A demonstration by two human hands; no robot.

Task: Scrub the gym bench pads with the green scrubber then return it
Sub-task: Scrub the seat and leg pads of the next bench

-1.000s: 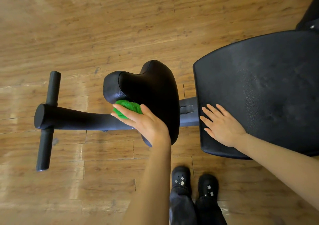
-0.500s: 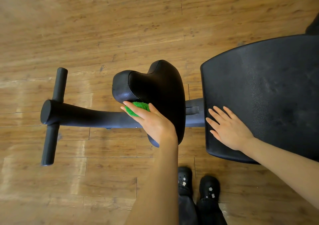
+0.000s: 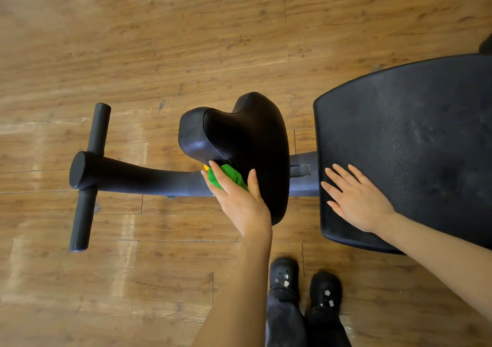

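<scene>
The fingers (image 3: 216, 170) of the left hand (image 3: 241, 205) lie almost straight across the green scrubber (image 3: 226, 176), the thumb splayed up beside it, pressing it flat rather than wrapping round it. The scrubber sits against the near lower edge of the small contoured seat pad (image 3: 239, 144), where the pad meets the black frame beam (image 3: 138, 176); a sliver of yellow shows at its upper left corner. A flat press of this kind probably serves to spread the force over the whole face of the scrubber, as suits scrubbing a curved, stitched leatherette edge.

The fingers (image 3: 336, 176) of the right hand (image 3: 356, 200) are extended and slightly spread, palm down on the near left corner of the large back pad (image 3: 412, 139). They hold nothing; the hand most likely braces the bench and supports the person's lean.

Outward from the hands, the frame beam runs left to a crossbar foot (image 3: 89, 176) resting on the wooden plank floor (image 3: 186, 40). The back pad fills the right of the view, its textured surface showing faint pale specks. At the bottom edge stand the person's two black clogs (image 3: 304, 282), close to the bench. Judging from the scrubber's position, the seat pad is the step in hand; returning the scrubber is not yet begun.
</scene>
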